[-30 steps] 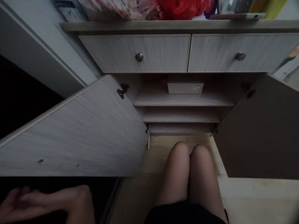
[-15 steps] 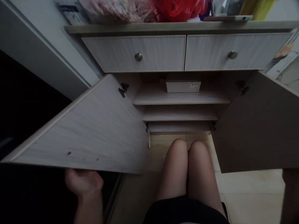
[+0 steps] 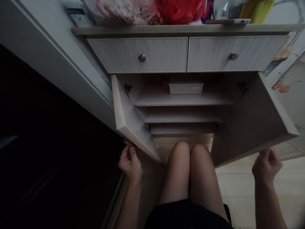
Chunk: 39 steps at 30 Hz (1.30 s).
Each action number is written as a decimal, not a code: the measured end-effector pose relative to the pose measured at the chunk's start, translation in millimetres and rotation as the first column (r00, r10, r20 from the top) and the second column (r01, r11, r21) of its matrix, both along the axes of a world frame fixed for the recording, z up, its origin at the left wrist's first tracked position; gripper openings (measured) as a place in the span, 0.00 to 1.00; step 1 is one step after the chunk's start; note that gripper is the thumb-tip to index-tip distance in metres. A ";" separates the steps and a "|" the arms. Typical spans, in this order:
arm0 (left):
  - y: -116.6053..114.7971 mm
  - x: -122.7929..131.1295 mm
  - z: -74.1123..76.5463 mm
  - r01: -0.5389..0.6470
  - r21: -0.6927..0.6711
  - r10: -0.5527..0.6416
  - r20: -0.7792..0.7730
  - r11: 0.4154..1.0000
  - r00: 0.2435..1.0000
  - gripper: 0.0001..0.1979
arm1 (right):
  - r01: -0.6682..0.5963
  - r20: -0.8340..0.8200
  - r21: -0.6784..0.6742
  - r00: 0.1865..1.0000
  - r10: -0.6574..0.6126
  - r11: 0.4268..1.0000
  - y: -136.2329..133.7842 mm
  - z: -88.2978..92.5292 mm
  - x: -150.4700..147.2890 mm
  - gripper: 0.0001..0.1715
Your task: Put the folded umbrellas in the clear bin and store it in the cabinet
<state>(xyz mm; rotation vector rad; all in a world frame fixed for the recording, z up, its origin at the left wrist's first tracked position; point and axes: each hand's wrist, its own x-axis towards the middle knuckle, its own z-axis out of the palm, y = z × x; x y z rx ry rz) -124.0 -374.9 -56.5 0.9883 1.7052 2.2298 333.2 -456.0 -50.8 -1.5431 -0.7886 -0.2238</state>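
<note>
I face a low wooden cabinet with both doors swung open. My left hand (image 3: 130, 163) is closed on the knob under the left door (image 3: 130, 122), which stands half-way in. My right hand (image 3: 267, 165) curls its fingers just under the lower edge of the right door (image 3: 252, 127); what it grips is hidden. Inside are three bare shelves (image 3: 181, 100) and a white box (image 3: 186, 88) on the top one. My knees (image 3: 189, 159) sit in front of the opening.
Two drawers with round metal knobs (image 3: 142, 58) sit above the doors. Red and pink plastic bags (image 3: 166, 11) and other items lie on the cabinet top. A dark doorway (image 3: 47, 143) lies to the left, and pale floor tiles (image 3: 238, 190) to the right.
The left door has swung a long way inward, from wide open to half-closed, with my left hand moving right along with it. My right hand has come into view under the right door.
</note>
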 end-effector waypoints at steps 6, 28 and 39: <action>20.9 38.3 3.7 0.182 -0.056 -0.187 -0.115 0.982 0.976 0.24 | -0.243 0.064 0.085 0.969 0.238 0.966 23.8 16.8 -36.9 0.22; 137.9 138.9 24.7 0.364 -0.194 -0.413 -0.439 0.911 0.798 0.14 | -0.450 0.115 -0.121 0.879 0.463 0.885 196.5 36.7 -138.9 0.27; 177.8 160.5 38.9 0.363 -0.347 -0.492 -0.444 0.865 0.749 0.10 | -0.350 0.156 -0.298 0.900 0.407 0.888 243.1 45.9 -151.9 0.26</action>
